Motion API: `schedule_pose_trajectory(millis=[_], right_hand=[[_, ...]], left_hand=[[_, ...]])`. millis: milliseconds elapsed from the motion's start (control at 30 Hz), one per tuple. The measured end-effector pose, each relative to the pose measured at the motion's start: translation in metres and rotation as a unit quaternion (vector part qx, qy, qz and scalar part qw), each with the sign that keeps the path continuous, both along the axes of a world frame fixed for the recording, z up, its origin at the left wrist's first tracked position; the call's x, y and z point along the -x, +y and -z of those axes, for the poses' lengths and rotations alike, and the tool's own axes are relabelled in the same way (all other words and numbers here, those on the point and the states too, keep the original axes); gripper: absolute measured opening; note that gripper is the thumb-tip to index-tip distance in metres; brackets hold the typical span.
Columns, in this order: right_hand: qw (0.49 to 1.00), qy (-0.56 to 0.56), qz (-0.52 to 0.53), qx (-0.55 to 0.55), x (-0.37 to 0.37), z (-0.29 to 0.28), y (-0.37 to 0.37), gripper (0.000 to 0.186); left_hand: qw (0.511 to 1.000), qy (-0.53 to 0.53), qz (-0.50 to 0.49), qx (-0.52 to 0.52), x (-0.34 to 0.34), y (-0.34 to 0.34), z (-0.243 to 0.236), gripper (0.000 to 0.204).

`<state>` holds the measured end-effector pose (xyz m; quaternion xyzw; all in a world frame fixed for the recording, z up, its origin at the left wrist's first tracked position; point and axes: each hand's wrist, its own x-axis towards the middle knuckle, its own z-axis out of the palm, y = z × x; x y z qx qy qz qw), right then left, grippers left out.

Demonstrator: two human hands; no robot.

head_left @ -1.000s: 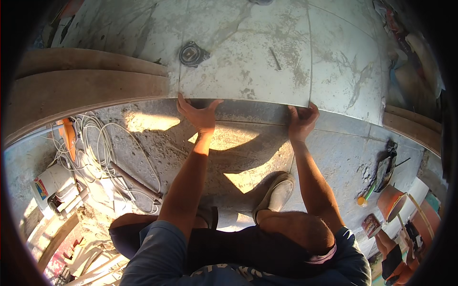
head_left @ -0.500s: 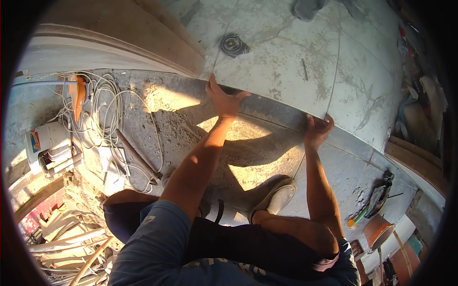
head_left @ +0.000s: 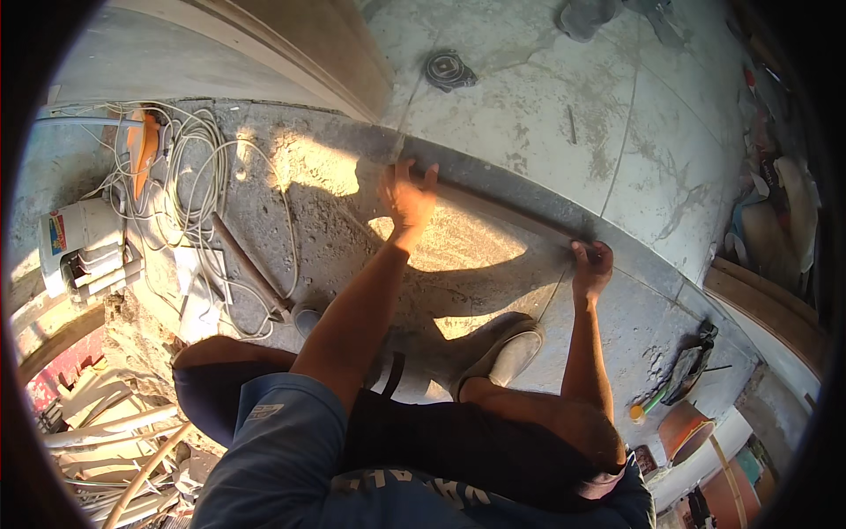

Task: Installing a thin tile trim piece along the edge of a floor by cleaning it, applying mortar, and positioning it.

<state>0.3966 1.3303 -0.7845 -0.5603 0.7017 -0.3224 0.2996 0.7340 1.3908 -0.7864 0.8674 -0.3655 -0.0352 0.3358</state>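
Observation:
Between my two hands runs a long, narrow strip [head_left: 508,212], which looks like a cut length of tile seen nearly edge-on. My left hand [head_left: 409,198] grips its left end, thumb and fingers closed about it. At the other end, my right hand [head_left: 592,266] has its fingers bent round the strip. The strip stands just short of the front face of a low step, whose top is a pale, stained tiled floor [head_left: 529,115]. A dark grey band of that face [head_left: 493,172] shows behind the strip.
A round dark tape measure [head_left: 448,70] lies on the upper floor. Coiled cable [head_left: 196,163], an orange tool [head_left: 141,154], a pipe [head_left: 249,267] and a white bucket [head_left: 84,234] are at left. An orange-brown tub [head_left: 685,434] and hand tools [head_left: 692,361] lie at right.
Both hands have drawn the strip back from the step's face toward me and slightly down. More of the dark band behind it now shows. The view has shifted a little.

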Motion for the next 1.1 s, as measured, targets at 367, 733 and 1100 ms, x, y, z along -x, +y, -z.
schedule_pose_trajectory(millis=[367,733,1100], right_hand=[[0.997,0.071,-0.009,-0.025,0.013,0.013,0.001,0.048],[0.999,0.041,-0.023,0.007,0.008,0.006,0.004,0.047],[0.998,0.061,-0.01,0.019,0.003,0.0,0.004,0.044]], left_hand=[[0.659,0.648,-0.259,0.28,0.004,-0.066,-0.017,0.013],[0.55,0.807,-0.076,0.202,0.043,-0.066,0.004,0.016],[0.538,0.834,-0.004,0.125,0.072,-0.076,-0.006,0.05]])
